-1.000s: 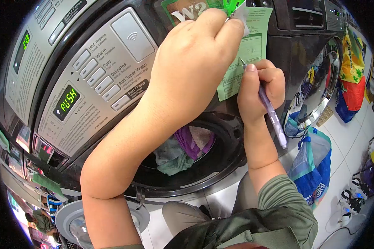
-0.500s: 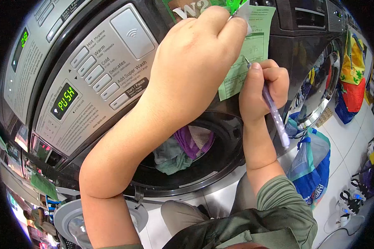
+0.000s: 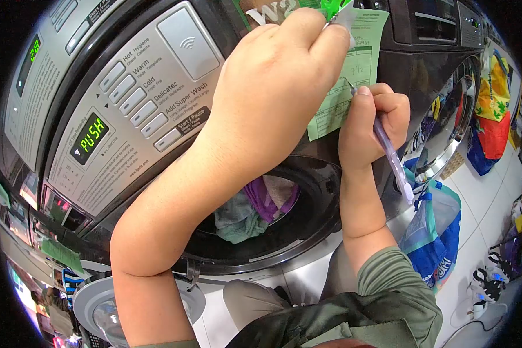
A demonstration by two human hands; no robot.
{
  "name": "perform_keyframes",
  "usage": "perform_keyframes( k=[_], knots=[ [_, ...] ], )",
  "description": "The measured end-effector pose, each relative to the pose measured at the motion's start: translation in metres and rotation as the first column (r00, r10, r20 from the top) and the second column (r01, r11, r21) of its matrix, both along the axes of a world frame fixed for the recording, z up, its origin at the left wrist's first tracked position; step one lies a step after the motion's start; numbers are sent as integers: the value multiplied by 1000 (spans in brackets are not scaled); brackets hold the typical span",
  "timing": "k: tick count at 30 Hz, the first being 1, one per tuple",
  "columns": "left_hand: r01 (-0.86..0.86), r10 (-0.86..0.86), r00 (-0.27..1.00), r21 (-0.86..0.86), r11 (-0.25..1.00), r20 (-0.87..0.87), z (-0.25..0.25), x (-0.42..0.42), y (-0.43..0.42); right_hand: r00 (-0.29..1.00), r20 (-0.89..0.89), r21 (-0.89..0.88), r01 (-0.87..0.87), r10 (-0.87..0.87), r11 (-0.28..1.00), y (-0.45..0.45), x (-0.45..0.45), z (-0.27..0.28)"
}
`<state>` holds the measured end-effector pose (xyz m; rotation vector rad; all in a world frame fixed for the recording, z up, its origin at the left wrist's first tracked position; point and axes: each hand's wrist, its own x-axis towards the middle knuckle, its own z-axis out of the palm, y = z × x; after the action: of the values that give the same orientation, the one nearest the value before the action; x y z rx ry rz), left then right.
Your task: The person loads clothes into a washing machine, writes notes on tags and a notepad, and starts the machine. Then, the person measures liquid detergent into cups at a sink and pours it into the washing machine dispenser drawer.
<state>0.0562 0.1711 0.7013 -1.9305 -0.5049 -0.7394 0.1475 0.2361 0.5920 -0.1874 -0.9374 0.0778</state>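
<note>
My left hand (image 3: pixel 278 81) is closed at the upper edge of a green paper slip (image 3: pixel 362 55), its fingertips hidden behind the knuckles. Just past those fingers show a bright green clip (image 3: pixel 332 8) and a bit of white paper. My right hand (image 3: pixel 372 124) grips a purple pen (image 3: pixel 394 156), with the tip at the printed slip, below some handwriting. The slip lies over the dark front of a washing machine. Below my hands, the round opening (image 3: pixel 325 211) holds purple cloth (image 3: pixel 258 200) and grey-green cloth (image 3: pixel 240 220).
On the left is the control panel (image 3: pixel 130 124), whose display (image 3: pixel 89 138) reads PUSH. The round door (image 3: pixel 95 310) stands open at lower left. A blue bag (image 3: pixel 432 238) sits on the tiled floor at right, near another machine's chrome-rimmed door (image 3: pixel 446 156) and a yellow-red bag (image 3: pixel 493 116).
My right hand and the pen have shifted slightly right and down. The slip and my left hand have also moved a little right in view.
</note>
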Motion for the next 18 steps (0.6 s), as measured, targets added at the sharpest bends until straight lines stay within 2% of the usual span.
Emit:
perform_keyframes(
  k=[2,5,8,15,17,18],
  knots=[
    [-34,34,999,-13,999,13,2,5,-9,997,-71,-51,-43,39,998,0,-1,-1],
    [-45,46,999,-25,999,15,0,3,-7,1000,-17,-55,6,-7,998,-2,1,1],
    [-48,48,999,-29,998,8,-1,0,-1,998,-61,-85,-5,0,996,-1,-1,1],
    [-32,32,999,-18,999,0,-1,-3,7,999,-43,-66,-11,8,998,4,1,-1],
    [-30,30,1000,-18,999,-5,0,-2,5,994,-88,-45,-69,65,997,6,2,-1],
    [-31,31,1000,-17,999,-7,0,-1,2,966,-142,-74,-227,215,971,2,5,0]
  ],
)
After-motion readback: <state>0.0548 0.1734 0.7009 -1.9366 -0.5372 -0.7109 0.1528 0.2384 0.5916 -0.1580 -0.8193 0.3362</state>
